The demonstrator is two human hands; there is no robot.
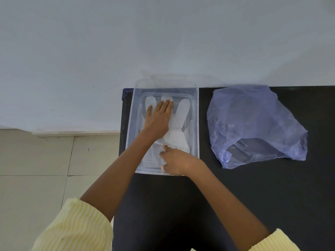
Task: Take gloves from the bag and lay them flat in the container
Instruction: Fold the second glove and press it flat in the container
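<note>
A clear plastic container stands at the left end of a black table. Translucent white gloves lie inside it, fingers pointing away from me. My left hand presses flat on the gloves with straight fingers. My right hand is at the container's near end, fingers curled, and seems to pinch the cuff edge of a glove. A crumpled blue plastic bag lies on the table to the right of the container, its opening facing me. I cannot tell whether any glove is inside the bag.
The black table runs to the right and toward me. A pale wall rises behind it. Tiled floor lies to the left. A clear lid leans behind the container.
</note>
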